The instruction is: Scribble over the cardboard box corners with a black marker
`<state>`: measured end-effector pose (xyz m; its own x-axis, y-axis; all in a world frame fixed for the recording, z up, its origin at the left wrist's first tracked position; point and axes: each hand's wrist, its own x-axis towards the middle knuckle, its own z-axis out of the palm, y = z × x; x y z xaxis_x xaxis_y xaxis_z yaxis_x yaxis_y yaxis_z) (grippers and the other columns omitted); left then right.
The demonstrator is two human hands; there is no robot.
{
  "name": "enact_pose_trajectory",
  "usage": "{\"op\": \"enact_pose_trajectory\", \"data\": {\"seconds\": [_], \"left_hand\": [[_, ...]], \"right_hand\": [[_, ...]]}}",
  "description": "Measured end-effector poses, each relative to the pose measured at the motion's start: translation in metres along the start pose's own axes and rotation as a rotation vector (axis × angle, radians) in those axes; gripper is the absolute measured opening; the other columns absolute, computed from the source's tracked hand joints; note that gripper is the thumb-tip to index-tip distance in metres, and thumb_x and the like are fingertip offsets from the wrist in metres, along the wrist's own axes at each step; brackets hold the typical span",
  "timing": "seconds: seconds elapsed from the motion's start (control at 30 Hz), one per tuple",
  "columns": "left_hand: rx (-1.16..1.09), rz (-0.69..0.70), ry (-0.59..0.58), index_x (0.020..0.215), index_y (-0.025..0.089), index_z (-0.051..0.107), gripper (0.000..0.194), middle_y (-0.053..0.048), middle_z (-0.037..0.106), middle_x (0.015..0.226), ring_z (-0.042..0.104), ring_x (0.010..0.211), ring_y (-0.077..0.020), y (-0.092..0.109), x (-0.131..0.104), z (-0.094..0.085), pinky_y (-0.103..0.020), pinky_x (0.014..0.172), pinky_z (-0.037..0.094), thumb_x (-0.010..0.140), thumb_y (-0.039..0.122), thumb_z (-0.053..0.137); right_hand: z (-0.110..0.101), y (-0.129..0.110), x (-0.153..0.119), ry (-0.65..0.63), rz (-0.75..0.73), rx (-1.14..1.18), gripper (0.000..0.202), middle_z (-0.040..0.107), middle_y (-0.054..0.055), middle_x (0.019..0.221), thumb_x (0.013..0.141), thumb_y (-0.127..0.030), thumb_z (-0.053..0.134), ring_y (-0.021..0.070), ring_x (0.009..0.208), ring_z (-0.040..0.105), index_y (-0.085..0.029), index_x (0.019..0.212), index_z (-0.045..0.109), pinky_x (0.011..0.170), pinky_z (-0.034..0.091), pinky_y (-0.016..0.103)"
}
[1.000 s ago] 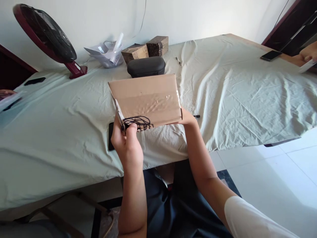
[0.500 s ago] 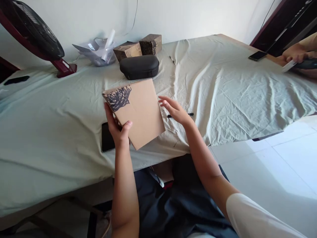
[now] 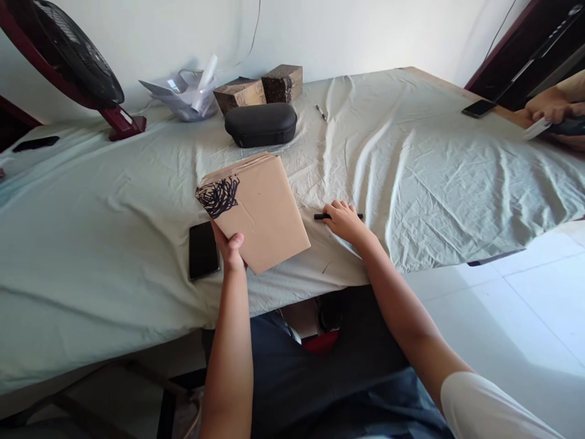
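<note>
While the left hand (image 3: pixel 231 249) grips a cardboard box (image 3: pixel 265 213), the right hand (image 3: pixel 346 221) covers a marker (image 3: pixel 319 216) near the table's (image 3: pixel 137 244) front edge, grip unclear.

Right of right hand (image 3: pixel 345 221): open, creased surface (image 3: pixel 457 189).
Left of right hand: cardboard box (image 3: pixel 267 219).
Beyond left hand (image 3: pixel 232 249), past box: black case (image 3: pixel 260 125).

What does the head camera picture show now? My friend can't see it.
A person's left hand holds a cardboard box with black scribbles at one corner. The right hand is over a black pen on a cloth-covered table. A phone and dark case lie there too.
</note>
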<state>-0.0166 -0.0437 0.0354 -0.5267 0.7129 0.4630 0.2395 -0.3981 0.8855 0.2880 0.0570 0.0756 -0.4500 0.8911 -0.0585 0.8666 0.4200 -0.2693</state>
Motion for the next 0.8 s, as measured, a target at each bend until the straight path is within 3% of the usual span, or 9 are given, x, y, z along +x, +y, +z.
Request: {"op": "enact_pose_trajectory", "data": {"seconds": [0.2,0.37,0.5,0.57,0.63,0.7,0.73,0.8], "left_hand": [[-0.038,0.032,-0.027,0.165,0.026,0.054,0.123,-0.018,0.069,0.151,0.069,0.140,-0.0425,-0.004,0.002,-0.003,-0.055,0.120,0.059,0.064,0.094,0.074],[-0.062,0.076,-0.043,0.170,0.025,0.047,0.127,-0.020,0.067,0.154,0.067,0.145,-0.0435,-0.001,-0.005,0.000,-0.060,0.127,0.054,0.066,0.091,0.077],[-0.038,0.103,-0.057,0.174,0.025,0.044,0.131,-0.022,0.067,0.155,0.068,0.147,-0.0445,0.001,-0.009,0.002,-0.059,0.125,0.057,0.067,0.093,0.077],[-0.017,0.117,-0.070,0.176,0.025,0.041,0.133,-0.023,0.066,0.156,0.068,0.146,-0.0446,0.003,-0.010,0.001,-0.058,0.123,0.059,0.067,0.094,0.077],[0.002,0.130,-0.084,0.178,0.025,0.038,0.135,-0.023,0.065,0.158,0.068,0.147,-0.0443,0.005,-0.011,0.000,-0.058,0.123,0.058,0.068,0.094,0.076],[0.014,0.142,-0.093,0.179,0.026,0.036,0.135,-0.023,0.064,0.159,0.068,0.148,-0.0438,0.005,-0.013,-0.002,-0.058,0.123,0.058,0.069,0.094,0.076],[0.016,0.148,-0.096,0.179,0.026,0.035,0.135,-0.023,0.064,0.159,0.067,0.148,-0.0436,0.005,-0.014,-0.003,-0.058,0.123,0.058,0.070,0.094,0.076],[0.014,0.159,-0.101,0.179,0.027,0.033,0.133,-0.024,0.063,0.160,0.066,0.150,-0.0435,0.004,-0.017,-0.004,-0.057,0.123,0.057,0.072,0.093,0.076]], "right_hand": [[-0.004,-0.005,-0.001,0.067,0.093,0.061,0.043,0.084,0.017,0.121,0.120,-0.036,0.037,0.0321,0.102,0.075,-0.020,0.151,0.063,0.076,0.039,0.035],[-0.001,-0.018,-0.001,0.065,0.121,0.024,0.047,0.088,0.014,0.117,0.120,-0.046,0.039,0.0329,0.103,0.080,-0.027,0.150,0.069,0.075,0.040,0.034],[-0.006,-0.028,-0.003,0.034,0.202,-0.013,0.070,0.086,0.021,0.130,0.113,-0.062,0.054,0.0403,0.114,0.081,-0.022,0.170,0.054,0.081,0.050,0.039],[-0.014,-0.029,-0.009,-0.002,0.254,-0.044,0.079,0.084,0.025,0.132,0.111,-0.055,0.058,0.0430,0.117,0.081,-0.016,0.178,0.042,0.084,0.054,0.042],[-0.024,-0.025,-0.019,-0.043,0.267,-0.064,0.080,0.084,0.028,0.129,0.110,-0.032,0.054,0.0418,0.115,0.081,-0.011,0.183,0.032,0.085,0.055,0.043],[-0.035,-0.016,-0.029,-0.061,0.229,-0.040,0.086,0.087,0.024,0.121,0.103,-0.012,0.049,0.0368,0.106,0.082,-0.015,0.186,0.027,0.084,0.055,0.041],[-0.039,-0.011,-0.034,-0.055,0.197,0.007,0.088,0.088,0.020,0.115,0.101,-0.008,0.048,0.0329,0.097,0.082,-0.020,0.186,0.030,0.082,0.055,0.040],[-0.048,-0.002,-0.042,-0.013,0.146,0.208,0.078,0.088,0.015,0.111,0.101,-0.011,0.050,0.0224,0.074,0.078,-0.026,0.177,0.051,0.075,0.055,0.035]]}}
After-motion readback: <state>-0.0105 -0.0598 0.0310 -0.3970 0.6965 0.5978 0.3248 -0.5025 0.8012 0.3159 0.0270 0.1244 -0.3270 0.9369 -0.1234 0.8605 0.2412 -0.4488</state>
